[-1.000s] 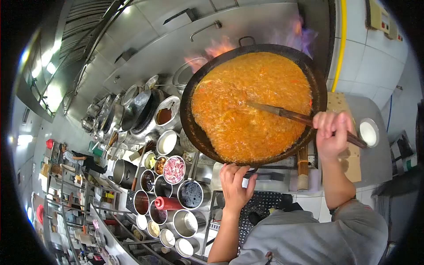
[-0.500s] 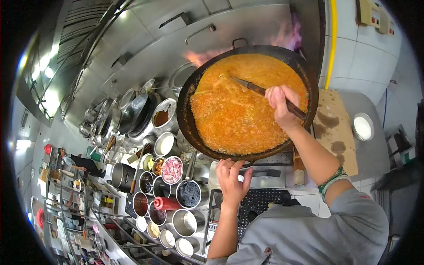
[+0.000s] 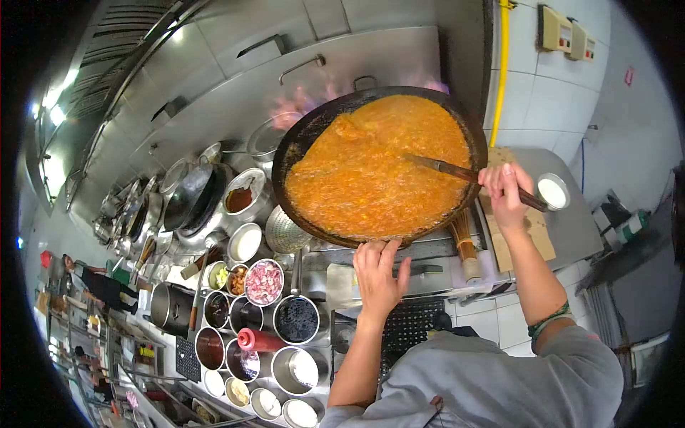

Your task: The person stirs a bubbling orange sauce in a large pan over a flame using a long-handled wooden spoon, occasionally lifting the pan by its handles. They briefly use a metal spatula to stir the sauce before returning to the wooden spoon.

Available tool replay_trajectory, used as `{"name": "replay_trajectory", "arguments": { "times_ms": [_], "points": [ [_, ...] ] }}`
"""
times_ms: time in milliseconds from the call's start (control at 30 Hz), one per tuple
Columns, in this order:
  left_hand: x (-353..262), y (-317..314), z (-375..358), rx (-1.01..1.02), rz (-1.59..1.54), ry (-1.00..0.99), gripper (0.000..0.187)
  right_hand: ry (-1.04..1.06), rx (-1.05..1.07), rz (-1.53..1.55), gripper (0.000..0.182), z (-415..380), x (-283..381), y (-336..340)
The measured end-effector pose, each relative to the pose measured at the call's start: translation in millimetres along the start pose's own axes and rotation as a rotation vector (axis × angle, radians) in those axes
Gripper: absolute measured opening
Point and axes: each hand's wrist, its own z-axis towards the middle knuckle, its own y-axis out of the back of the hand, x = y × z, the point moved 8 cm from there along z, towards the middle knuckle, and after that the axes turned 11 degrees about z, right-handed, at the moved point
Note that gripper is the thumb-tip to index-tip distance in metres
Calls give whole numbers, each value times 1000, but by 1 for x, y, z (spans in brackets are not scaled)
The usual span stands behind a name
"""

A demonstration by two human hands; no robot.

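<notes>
A large dark wok [image 3: 285, 164] holds bubbling orange sauce [image 3: 378, 178], which lies toward its right side. My right hand [image 3: 508, 191], at the wok's right rim, is wrapped round the dark wooden handle of a ladle [image 3: 457, 170]; the ladle's bowl is hidden in the sauce. At the near rim my left hand [image 3: 382, 278] touches the wok, its thumb apart and its fingers curled over the edge. What those fingers grip there is hidden.
Flames [image 3: 307, 103] rise behind the wok. On the left stand pots, a bowl of pink meat [image 3: 264, 282], a red bottle [image 3: 258, 339] and a strainer [image 3: 285, 230]. A bamboo brush [image 3: 467, 250] and a white bowl [image 3: 553, 191] are at the right. A person [image 3: 103, 285] stands far left.
My right hand has drawn the ladle rightward, from over the sauce to beyond the rim. The sauce has shifted, baring more of the wok's left wall. The view has shifted too.
</notes>
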Motion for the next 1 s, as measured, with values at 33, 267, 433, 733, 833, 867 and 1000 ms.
{"name": "replay_trajectory", "arguments": {
  "times_ms": [33, 267, 433, 733, 833, 867, 1000],
  "points": [
    [1, 0, -1, -4, -10, -5, 51, 0, -4, -10, 42, -2, 13, 0],
    [3, 1, -3, -22, -45, -31, 50, 6, -21, -68, 42, -2, 99, 4],
    [3, 3, -1, -18, -48, -38, 50, -12, -22, -99, 42, 12, 150, -1],
    [2, 1, 3, 17, -38, -18, 50, -40, -72, 47, 37, 55, 212, 37],
    [0, 2, 5, 13, -11, 0, 48, -35, -25, 100, 36, 63, 205, 53],
    [0, 1, 5, 13, 3, 9, 47, -34, -34, 114, 36, 65, 198, 58],
    [1, -3, 4, 6, 31, 21, 46, -39, -110, 216, 38, 68, 157, 71]
  ]
}}
